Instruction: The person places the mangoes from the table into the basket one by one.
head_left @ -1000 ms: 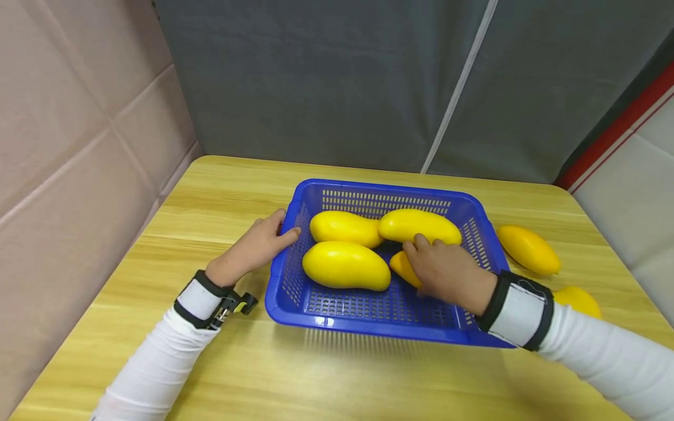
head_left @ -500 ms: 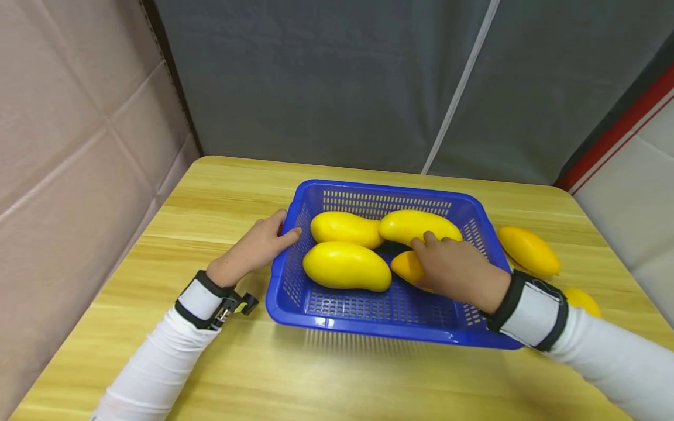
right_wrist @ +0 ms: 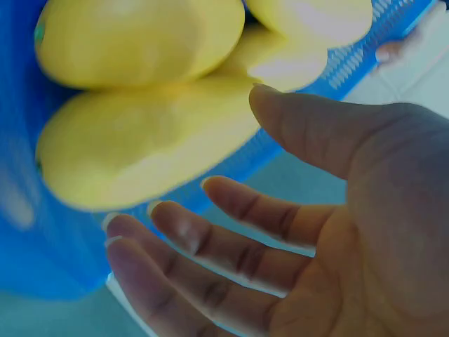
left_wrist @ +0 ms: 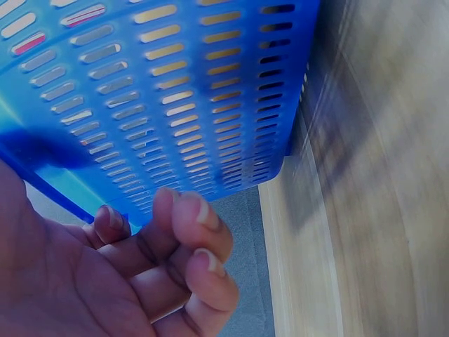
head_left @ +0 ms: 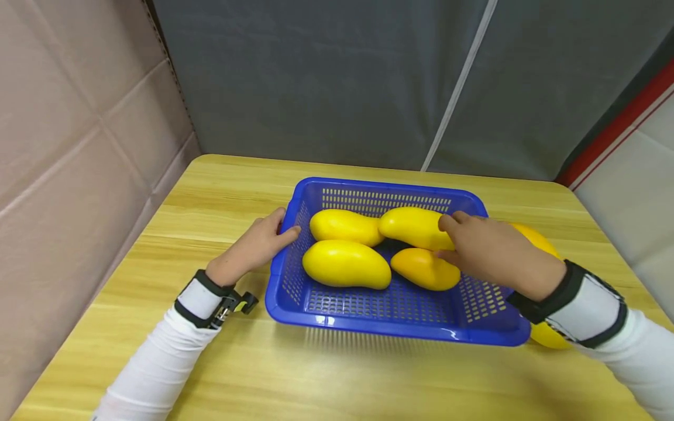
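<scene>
A blue slotted plastic basket [head_left: 368, 332] stands on the table and holds several yellow mangoes. My left hand [head_left: 250, 248] grips its left rim, thumb over the edge; in the left wrist view the other fingers curl beside the outer wall. Over the right end of the basket hovers my right hand [head_left: 495, 251], its spread fingers [right_wrist: 235, 256] holding nothing. Just left of its fingertips lie an orange-yellow mango [head_left: 423, 270] in front and a paler mango [head_left: 411, 227] behind. Farther left rest a rear mango [head_left: 342, 227] and a front mango [head_left: 344, 264].
Outside the basket on the right, a mango [head_left: 536, 235] and a second mango [head_left: 550, 337] lie on the wooden table [head_left: 337, 386], partly covered by the right hand and wrist. A grey curtain [head_left: 326, 88] hangs behind; a padded pale wall [head_left: 68, 140] borders the left side.
My right hand has let go of the orange-yellow mango and moved right, toward the basket's right rim. The mango now lies uncovered in the basket. The left hand stays in place.
</scene>
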A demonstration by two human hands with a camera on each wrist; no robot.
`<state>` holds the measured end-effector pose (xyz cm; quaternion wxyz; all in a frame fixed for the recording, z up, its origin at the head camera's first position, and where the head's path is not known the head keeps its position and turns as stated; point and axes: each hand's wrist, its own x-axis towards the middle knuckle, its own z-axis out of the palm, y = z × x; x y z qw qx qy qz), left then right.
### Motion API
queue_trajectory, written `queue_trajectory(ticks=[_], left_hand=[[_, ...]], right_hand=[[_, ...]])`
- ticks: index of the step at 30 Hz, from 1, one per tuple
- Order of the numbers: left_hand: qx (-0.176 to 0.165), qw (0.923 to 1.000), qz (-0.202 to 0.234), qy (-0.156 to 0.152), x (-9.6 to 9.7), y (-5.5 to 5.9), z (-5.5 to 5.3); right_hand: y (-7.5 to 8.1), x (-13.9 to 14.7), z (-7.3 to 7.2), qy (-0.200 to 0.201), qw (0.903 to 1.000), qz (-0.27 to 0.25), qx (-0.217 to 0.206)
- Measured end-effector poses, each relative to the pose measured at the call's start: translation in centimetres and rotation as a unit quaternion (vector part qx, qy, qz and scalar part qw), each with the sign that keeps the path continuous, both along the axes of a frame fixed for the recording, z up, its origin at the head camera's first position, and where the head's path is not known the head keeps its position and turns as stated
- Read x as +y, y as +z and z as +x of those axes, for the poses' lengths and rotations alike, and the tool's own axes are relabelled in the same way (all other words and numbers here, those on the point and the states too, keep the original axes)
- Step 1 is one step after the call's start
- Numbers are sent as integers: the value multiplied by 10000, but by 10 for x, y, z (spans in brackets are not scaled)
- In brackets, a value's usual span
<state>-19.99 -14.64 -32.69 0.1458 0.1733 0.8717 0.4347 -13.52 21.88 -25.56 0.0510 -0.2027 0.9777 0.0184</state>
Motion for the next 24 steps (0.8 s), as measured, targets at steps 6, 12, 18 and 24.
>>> queue_trajectory(ticks=[6, 12, 18, 24], left_hand=[[31, 10000, 1, -22, 0, 0, 0], [11, 10000, 28, -42, 1, 1, 1], [23, 10000, 23, -18, 0, 0, 0], [-54, 10000, 21, -9, 0, 0, 0]], right_hand=[[9, 15, 2, 115, 9996, 43, 261], [17, 31, 4, -192, 9996, 166, 127], [20, 45, 4, -335, 9989, 315, -67], [18, 63, 2, -549, 9960, 398, -583]])
